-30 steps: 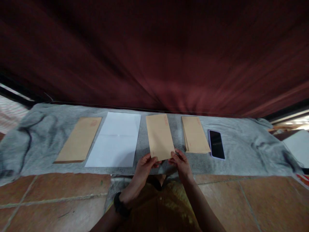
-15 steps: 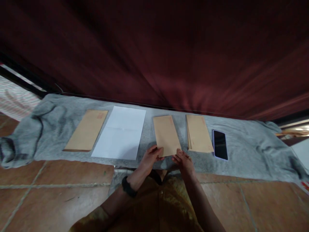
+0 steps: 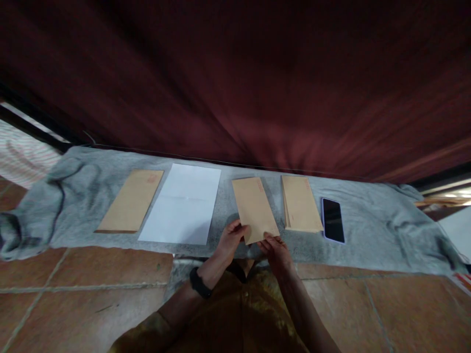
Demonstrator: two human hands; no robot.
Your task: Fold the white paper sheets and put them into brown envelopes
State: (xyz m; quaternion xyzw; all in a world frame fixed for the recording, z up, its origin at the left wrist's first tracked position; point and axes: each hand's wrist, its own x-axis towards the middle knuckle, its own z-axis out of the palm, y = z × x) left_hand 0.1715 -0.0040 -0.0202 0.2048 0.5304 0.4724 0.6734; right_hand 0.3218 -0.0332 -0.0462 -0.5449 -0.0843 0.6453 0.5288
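Note:
A brown paper envelope [image 3: 254, 206] with small red print at its far edge is held between both hands, its near edge toward me. My left hand [image 3: 232, 238] pinches its near left corner, thumb on top. At the near right side, my right hand [image 3: 274, 246] grips the edge with the thumb above and fingers beneath. To the right lies a stack of similar envelopes [image 3: 301, 203]. On the left are a white sheet of paper [image 3: 181, 205] with a crease across it and a pile of brown envelopes [image 3: 130, 201].
A phone [image 3: 333, 220] in a pale purple case lies right of the envelope stack. Everything rests on a grey cloth [image 3: 375, 225] over a long narrow surface. A dark red curtain [image 3: 235, 88] hangs behind it. Tiled floor [image 3: 117, 279] shows in front.
The held envelope has turned slightly, its near edge lifting and swinging a little to the right. My right hand has shifted slightly nearer to me along that edge. The other papers stay in place.

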